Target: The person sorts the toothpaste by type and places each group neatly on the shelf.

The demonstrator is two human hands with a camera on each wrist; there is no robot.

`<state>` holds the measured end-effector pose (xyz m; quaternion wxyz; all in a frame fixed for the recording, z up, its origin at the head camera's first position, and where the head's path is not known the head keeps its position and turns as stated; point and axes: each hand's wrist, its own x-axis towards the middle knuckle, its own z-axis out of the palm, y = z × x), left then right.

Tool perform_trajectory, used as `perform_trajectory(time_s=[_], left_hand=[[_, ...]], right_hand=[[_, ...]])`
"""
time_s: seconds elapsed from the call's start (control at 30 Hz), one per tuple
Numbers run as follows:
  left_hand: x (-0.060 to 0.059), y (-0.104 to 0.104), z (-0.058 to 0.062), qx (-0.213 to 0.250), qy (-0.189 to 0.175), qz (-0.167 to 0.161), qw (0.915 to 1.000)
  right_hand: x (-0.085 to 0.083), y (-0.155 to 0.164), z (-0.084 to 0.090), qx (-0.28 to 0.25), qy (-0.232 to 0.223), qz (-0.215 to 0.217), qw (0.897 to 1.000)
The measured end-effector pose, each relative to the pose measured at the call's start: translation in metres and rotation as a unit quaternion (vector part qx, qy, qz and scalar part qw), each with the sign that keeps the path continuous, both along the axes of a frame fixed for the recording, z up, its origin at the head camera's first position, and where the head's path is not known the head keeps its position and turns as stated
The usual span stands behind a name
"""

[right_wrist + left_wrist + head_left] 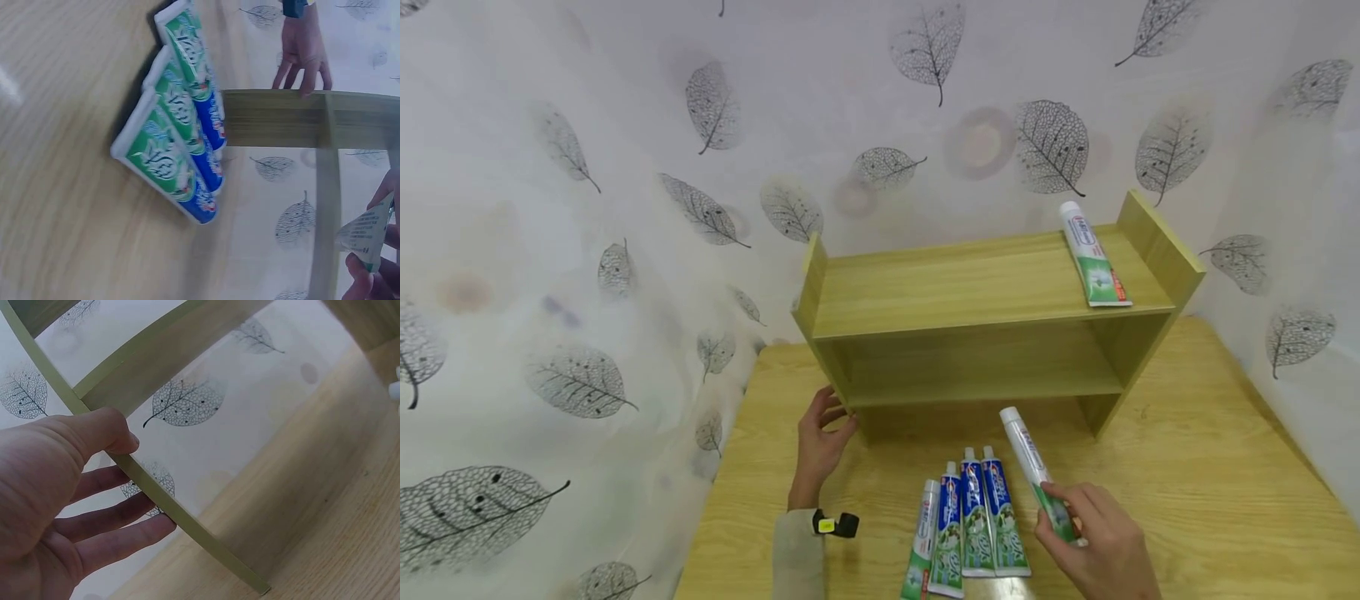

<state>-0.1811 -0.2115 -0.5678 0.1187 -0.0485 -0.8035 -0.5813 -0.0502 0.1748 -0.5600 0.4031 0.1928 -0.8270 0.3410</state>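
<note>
A wooden two-level shelf (pixel 970 287) stands on the table (pixel 1210 500). My left hand (pixel 835 421) grips the shelf's left side panel (pixel 187 515) near its foot, thumb (pixel 119 434) on the front edge and fingers behind. My right hand (pixel 1054 510) holds a white and green toothpaste tube (pixel 1028 458) by its flat end, cap pointing at the shelf, just above the table. In the right wrist view that tube's crimped end (pixel 365 234) shows between my fingers. Several blue and green tubes (pixel 973 521) lie side by side in front of the shelf. Another tube (pixel 1093 254) lies on the top board at the right.
Leaf-patterned cloth (pixel 587 250) hangs behind and on both sides of the table. The shelf's lower level (pixel 977 367) holds nothing. Bare table top lies to the right of the shelf, with the table's left edge close beside my left sleeve (pixel 797 554).
</note>
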Motion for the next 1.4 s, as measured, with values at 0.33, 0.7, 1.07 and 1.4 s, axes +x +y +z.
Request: perform_trajectory(time_s=[0.33,0.7,1.07,1.4], left_hand=[[0.000,0.000,0.001,0.004,-0.001,0.004,1.0000],[0.001,0.001,0.001,-0.001,-0.001,0.000,1.0000],[0.001,0.001,-0.001,-0.002,-0.001,0.000,1.0000],[0.001,0.001,0.000,0.002,0.005,0.002,1.0000]], right_hand=[[-0.006,0.004,0.036,-0.007,0.027,0.037,0.999],[-0.016,-0.001,0.092,-0.026,0.092,0.051,0.994],[-0.025,-0.005,0.138,-0.064,0.133,0.033,0.988],[-0.053,-0.006,0.160,-0.048,0.123,0.020,0.991]])
